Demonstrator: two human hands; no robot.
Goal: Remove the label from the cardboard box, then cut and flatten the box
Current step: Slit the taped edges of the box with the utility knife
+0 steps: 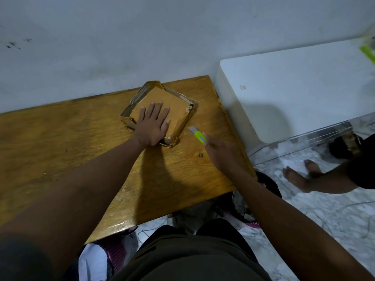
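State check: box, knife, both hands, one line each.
cardboard box: on the wooden table, taped, squashed low, not flat yet
utility knife: blade extended, pointing toward the box, not touching it
left hand: fingers straight, pressing flat on the box top
right hand: grips the knife handle, right of the box

Dim indoor light from above. Left forearm casts a hard dark shadow on the desk [60, 142]. Soft glare along varnished near edge. Wide-angle bending at borders; green object [367, 50] top right blurred.
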